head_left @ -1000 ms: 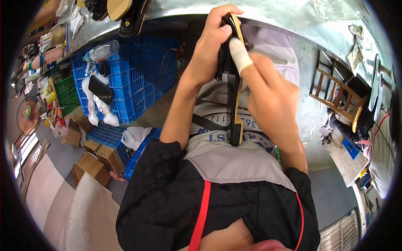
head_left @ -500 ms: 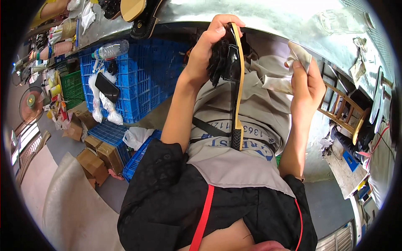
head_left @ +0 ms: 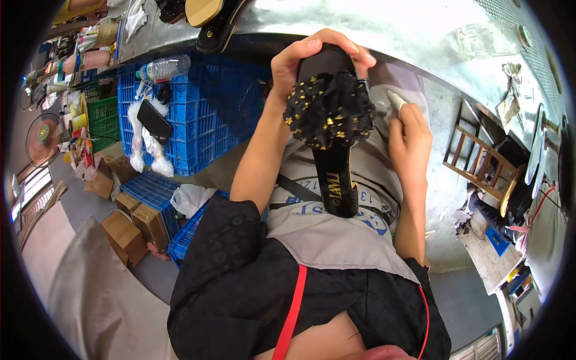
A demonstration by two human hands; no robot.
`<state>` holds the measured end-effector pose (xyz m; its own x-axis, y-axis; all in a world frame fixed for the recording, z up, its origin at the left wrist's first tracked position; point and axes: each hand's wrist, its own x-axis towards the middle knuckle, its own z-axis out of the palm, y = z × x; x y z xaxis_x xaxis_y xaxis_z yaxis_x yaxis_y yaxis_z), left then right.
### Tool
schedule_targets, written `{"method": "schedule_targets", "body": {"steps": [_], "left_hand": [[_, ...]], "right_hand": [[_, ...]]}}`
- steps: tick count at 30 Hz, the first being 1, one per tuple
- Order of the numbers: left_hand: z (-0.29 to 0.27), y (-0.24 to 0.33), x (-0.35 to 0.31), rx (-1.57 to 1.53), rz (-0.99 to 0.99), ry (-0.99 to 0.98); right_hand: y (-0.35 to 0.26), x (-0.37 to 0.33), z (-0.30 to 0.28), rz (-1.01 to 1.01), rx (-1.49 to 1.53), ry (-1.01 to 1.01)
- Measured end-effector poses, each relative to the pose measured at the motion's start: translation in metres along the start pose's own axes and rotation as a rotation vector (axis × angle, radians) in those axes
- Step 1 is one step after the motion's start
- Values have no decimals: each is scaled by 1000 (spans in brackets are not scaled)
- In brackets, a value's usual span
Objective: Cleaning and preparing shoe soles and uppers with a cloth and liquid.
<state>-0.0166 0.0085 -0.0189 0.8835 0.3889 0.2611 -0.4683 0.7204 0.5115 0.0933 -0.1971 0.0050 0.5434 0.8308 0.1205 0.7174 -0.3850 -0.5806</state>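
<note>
My left hand (head_left: 287, 71) grips a black slide sandal (head_left: 337, 180) by its toe end, fingers curled over the front. A ruffled black flower with gold flecks (head_left: 329, 111) covers the strap, and the sandal's insole faces up, its heel toward my body above my grey apron (head_left: 348, 234). To the right of the sandal, apart from it, my right hand (head_left: 411, 141) is closed on a pale cloth (head_left: 395, 101). Only a small tip of the cloth shows past the fingers; the rest is hidden.
A metal-topped bench (head_left: 360, 21) runs across the front, with another black sandal (head_left: 210, 39) and a beige sole (head_left: 204, 11) on it. Blue crates (head_left: 198, 120) stand left, bearing a plastic bottle (head_left: 165, 68). A wooden chair (head_left: 480, 162) is at right; cardboard boxes (head_left: 123, 237) lie lower left.
My left hand has turned the sandal from edge-on to insole up, so its flower now shows. My right hand has moved left and lower, with less of the cloth visible.
</note>
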Motion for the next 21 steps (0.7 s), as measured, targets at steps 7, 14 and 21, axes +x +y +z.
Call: {"method": "schedule_targets", "body": {"steps": [7, 14, 21], "left_hand": [[37, -4, 11, 710, -140, 325], [46, -19, 22, 953, 75, 428], [44, -32, 29, 820, -6, 416]], "right_hand": [[2, -13, -9, 558, 1007, 54], [-6, 1, -27, 430, 922, 162], [38, 55, -36, -51, -346, 256]]}}
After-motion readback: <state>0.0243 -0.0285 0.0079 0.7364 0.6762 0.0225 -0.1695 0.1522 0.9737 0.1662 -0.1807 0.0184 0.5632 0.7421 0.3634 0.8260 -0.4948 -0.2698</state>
